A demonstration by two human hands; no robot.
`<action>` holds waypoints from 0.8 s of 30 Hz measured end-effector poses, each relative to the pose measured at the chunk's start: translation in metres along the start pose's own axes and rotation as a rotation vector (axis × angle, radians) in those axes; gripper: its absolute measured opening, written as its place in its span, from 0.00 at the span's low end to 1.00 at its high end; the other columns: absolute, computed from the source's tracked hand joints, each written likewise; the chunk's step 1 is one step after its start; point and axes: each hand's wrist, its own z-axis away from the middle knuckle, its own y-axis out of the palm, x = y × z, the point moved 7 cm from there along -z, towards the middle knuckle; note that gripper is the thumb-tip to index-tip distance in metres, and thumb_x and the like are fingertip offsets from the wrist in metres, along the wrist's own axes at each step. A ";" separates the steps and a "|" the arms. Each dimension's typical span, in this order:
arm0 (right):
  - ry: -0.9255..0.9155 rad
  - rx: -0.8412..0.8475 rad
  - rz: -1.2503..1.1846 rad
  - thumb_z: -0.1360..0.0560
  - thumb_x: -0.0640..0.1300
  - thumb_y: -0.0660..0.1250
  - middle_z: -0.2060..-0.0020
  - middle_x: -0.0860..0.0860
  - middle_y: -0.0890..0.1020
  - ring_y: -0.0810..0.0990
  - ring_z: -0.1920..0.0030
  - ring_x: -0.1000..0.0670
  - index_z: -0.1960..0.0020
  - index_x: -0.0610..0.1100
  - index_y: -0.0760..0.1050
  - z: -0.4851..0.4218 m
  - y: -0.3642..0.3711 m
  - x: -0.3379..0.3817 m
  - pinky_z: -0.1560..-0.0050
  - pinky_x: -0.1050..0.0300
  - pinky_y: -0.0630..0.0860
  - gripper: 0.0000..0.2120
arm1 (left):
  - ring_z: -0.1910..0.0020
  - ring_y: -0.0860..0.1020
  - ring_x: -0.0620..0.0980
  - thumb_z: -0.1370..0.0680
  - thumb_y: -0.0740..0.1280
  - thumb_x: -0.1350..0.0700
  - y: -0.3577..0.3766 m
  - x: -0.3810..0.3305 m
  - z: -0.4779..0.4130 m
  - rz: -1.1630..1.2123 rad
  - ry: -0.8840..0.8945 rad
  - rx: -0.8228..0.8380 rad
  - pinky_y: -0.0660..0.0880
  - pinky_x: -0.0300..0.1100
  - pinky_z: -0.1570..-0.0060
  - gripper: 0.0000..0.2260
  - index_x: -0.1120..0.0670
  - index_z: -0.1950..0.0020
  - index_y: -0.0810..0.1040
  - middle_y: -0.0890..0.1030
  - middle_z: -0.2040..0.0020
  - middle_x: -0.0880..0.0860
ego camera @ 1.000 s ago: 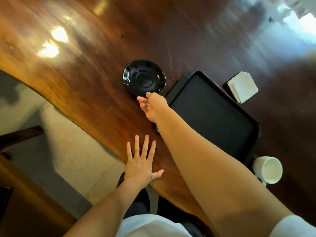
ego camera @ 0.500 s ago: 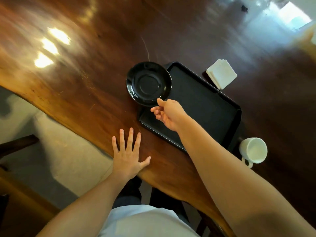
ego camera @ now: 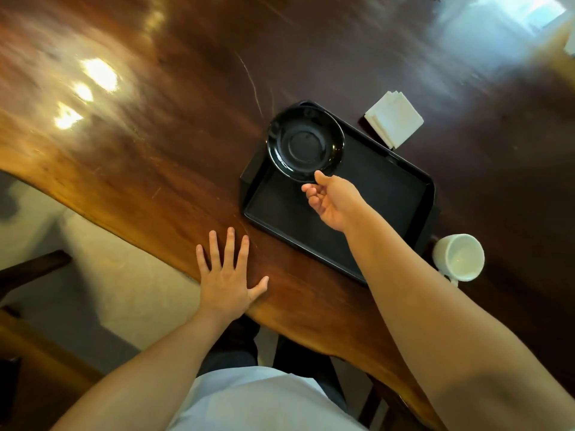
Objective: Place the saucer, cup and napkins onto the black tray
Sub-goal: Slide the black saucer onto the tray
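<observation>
My right hand (ego camera: pixel 334 202) pinches the near rim of the glossy black saucer (ego camera: pixel 305 144), thumb on top. The saucer hangs over the far left corner of the black tray (ego camera: pixel 395 194); I cannot tell whether it touches the tray. A stack of white napkins (ego camera: pixel 394 119) lies on the table just beyond the tray's far edge. The white cup (ego camera: pixel 460 257) stands on the table at the tray's right end, its handle partly hidden behind my forearm. My left hand (ego camera: pixel 228 276) lies flat with spread fingers on the table's near edge.
The dark polished wooden table (ego camera: pixel 174 157) has a curved near edge, with tiled floor (ego camera: pixel 102 262) below to the left. A wooden chair part (ego camera: pixel 28 269) shows at far left. Bright window glare falls on the far right of the table.
My right hand closed on the saucer, lifted it from the table left of the tray and carried it rightward over the tray's corner. My left hand stayed flat on the table edge.
</observation>
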 end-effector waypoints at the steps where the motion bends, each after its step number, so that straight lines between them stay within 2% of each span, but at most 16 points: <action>1: 0.006 -0.005 -0.014 0.17 0.41 0.61 0.65 0.44 0.81 0.77 0.75 0.55 0.32 0.34 0.69 -0.001 -0.002 0.000 0.77 0.66 0.75 0.17 | 0.20 0.47 0.67 0.28 0.57 0.27 0.000 0.000 0.000 0.001 0.001 -0.002 0.46 0.69 0.25 0.44 0.52 0.20 0.57 0.54 0.19 0.61; 5: 0.030 -0.015 -0.060 0.17 0.41 0.61 0.64 0.44 0.80 0.76 0.71 0.54 0.37 0.34 0.72 -0.004 -0.009 0.002 0.76 0.67 0.75 0.13 | 0.20 0.48 0.67 0.27 0.55 0.26 0.001 0.000 -0.001 -0.003 0.002 -0.016 0.47 0.69 0.25 0.44 0.53 0.20 0.58 0.55 0.19 0.60; 10: 0.062 -0.045 -0.096 0.17 0.41 0.62 0.62 0.43 0.80 0.76 0.71 0.54 0.34 0.34 0.70 -0.012 -0.016 0.002 0.77 0.67 0.74 0.15 | 0.20 0.48 0.66 0.27 0.54 0.26 0.002 0.000 -0.001 -0.009 -0.002 -0.015 0.46 0.68 0.25 0.44 0.53 0.19 0.58 0.55 0.19 0.60; 18: 0.102 -0.077 -0.116 0.18 0.41 0.63 0.60 0.43 0.81 0.76 0.70 0.53 0.35 0.37 0.70 -0.022 -0.022 0.003 0.77 0.68 0.74 0.13 | 0.20 0.47 0.66 0.28 0.52 0.25 0.004 0.001 -0.001 -0.022 -0.020 0.008 0.46 0.68 0.25 0.44 0.52 0.19 0.57 0.54 0.18 0.60; 24: 0.105 -0.086 -0.118 0.18 0.41 0.64 0.61 0.44 0.80 0.77 0.69 0.54 0.46 0.37 0.73 -0.027 -0.024 0.008 0.76 0.68 0.75 0.06 | 0.20 0.48 0.66 0.28 0.53 0.26 0.003 0.000 -0.002 -0.030 -0.022 0.009 0.47 0.69 0.26 0.44 0.52 0.20 0.57 0.55 0.19 0.60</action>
